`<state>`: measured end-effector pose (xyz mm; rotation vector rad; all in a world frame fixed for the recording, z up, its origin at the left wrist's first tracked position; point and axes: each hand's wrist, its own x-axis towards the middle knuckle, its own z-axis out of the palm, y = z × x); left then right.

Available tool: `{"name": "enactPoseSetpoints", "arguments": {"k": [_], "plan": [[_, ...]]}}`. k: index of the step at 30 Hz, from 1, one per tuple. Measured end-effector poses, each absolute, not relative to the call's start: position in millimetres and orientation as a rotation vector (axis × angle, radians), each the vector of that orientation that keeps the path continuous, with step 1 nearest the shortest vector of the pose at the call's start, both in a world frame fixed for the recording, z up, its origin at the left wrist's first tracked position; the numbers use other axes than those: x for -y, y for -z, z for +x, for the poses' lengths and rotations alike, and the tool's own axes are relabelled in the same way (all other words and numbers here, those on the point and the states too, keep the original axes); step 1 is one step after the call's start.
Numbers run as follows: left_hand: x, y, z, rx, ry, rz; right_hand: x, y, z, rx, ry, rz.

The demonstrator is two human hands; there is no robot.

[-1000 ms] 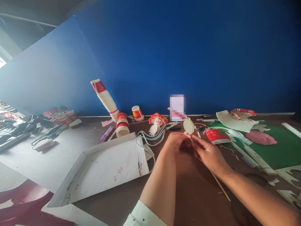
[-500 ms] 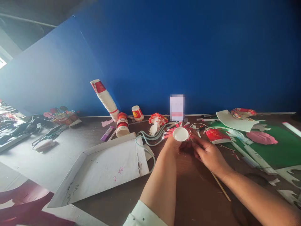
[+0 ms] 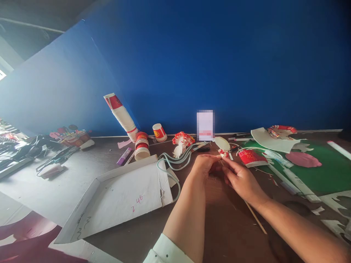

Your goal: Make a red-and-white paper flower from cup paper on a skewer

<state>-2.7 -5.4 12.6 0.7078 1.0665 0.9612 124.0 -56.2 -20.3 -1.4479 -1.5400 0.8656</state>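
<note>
Tipped up and away since half a second ago: cut paper cup point(image 3: 222, 143), its white round end facing the camera squarely then, a slanted oval now, red-and-white strips gathered underneath instead of fanned out around it. Perched just above the fingertips, over the dark tabletop point(image 3: 216, 233). Pinching with the right hand point(image 3: 242, 179), thumb and forefinger closed on a thin tan stick point(image 3: 255, 216), seen again past the palm and slanting down to the right. In close on the other side with the left hand point(image 3: 204, 165), fingers curled at the base of the strips; cannot tell how firmly gripped, fingertips being partly hidden. Looping near the left wrist, a pale cable point(image 3: 175, 164); beyond it, a white box lid point(image 3: 117, 201) with marker scribbles. Further back, a red-and-white paper flower point(image 3: 183, 140), one upturned cup point(image 3: 159, 132), a leaning stack of cups point(image 3: 123, 118). Off right, a curved red cup piece point(image 3: 252, 158), then a pink oval piece point(image 3: 303, 159) lying on a green mat point(image 3: 315, 179).
</note>
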Motion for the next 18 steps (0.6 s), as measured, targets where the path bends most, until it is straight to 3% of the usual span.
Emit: {"name": "enactPoseSetpoints", "arguments": {"k": [10, 18], "plan": [[4, -9, -2, -1.103, -0.966, 0.736, 61, 3, 117, 1.082, -1.305, -1.311], [5, -11, -2, -1.153, -0.955, 0.727, 59, 3, 117, 0.968, -1.412, -1.186]]}}
